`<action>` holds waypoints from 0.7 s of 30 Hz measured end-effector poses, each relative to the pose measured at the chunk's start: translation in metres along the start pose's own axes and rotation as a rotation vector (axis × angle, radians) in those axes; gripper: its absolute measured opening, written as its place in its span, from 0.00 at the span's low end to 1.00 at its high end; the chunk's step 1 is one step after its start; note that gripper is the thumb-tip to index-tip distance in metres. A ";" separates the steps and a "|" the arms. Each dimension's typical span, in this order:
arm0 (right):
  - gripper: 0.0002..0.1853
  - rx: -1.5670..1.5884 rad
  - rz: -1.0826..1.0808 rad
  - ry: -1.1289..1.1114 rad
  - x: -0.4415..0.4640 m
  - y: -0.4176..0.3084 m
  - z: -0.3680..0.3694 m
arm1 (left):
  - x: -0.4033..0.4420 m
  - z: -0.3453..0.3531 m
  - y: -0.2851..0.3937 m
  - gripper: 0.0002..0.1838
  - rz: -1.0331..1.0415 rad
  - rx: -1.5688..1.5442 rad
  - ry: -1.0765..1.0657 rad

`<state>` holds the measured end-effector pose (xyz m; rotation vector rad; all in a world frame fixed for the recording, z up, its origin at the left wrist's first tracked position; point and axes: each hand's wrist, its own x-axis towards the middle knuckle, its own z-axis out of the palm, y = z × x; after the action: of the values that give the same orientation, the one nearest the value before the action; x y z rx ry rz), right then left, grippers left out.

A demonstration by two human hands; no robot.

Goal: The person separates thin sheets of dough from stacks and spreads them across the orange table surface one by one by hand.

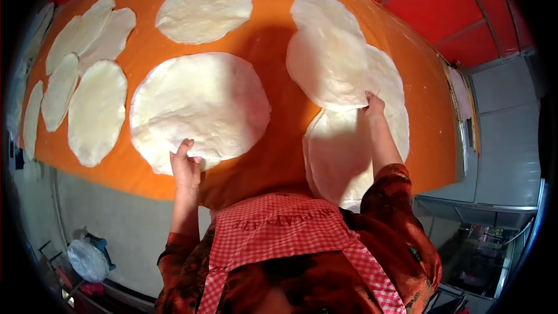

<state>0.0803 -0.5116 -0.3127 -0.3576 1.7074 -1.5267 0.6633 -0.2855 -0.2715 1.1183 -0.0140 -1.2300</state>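
Observation:
A large round flatbread (200, 96) lies on the orange cloth at the middle left, with another sheet partly under it. Its near edge is pinched between the thumb and fingers of my left hand (186, 166). At the right, my right hand (374, 104) is closed on the near edge of an upper flatbread (328, 64). Beneath that one, more flatbreads (337, 148) overlap and reach toward my apron. Whether the sheets are baked or raw I cannot tell.
Several flatbreads (97, 113) spread over the left part of the orange cloth (279, 157). One more flatbread (203, 11) lies at the far side. Red panels (442, 6) rise behind, and a grey cabinet (505, 139) stands at the right. A plastic-wrapped bundle (88, 260) sits low at the left.

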 end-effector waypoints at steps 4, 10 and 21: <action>0.05 -0.059 0.123 0.030 -0.025 0.004 -0.007 | -0.009 0.014 0.010 0.22 0.039 0.069 0.003; 0.07 -0.433 -0.683 -0.101 -0.027 -0.052 0.067 | -0.010 0.018 0.015 0.21 0.043 0.124 -0.001; 0.14 -1.020 -1.400 -1.086 -0.366 -0.046 0.259 | -0.028 0.027 0.022 0.23 -0.001 0.049 -0.085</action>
<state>0.4849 -0.4572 -0.1217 -2.6928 1.0191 -0.5820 0.6536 -0.2842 -0.2276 1.1077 -0.1084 -1.2838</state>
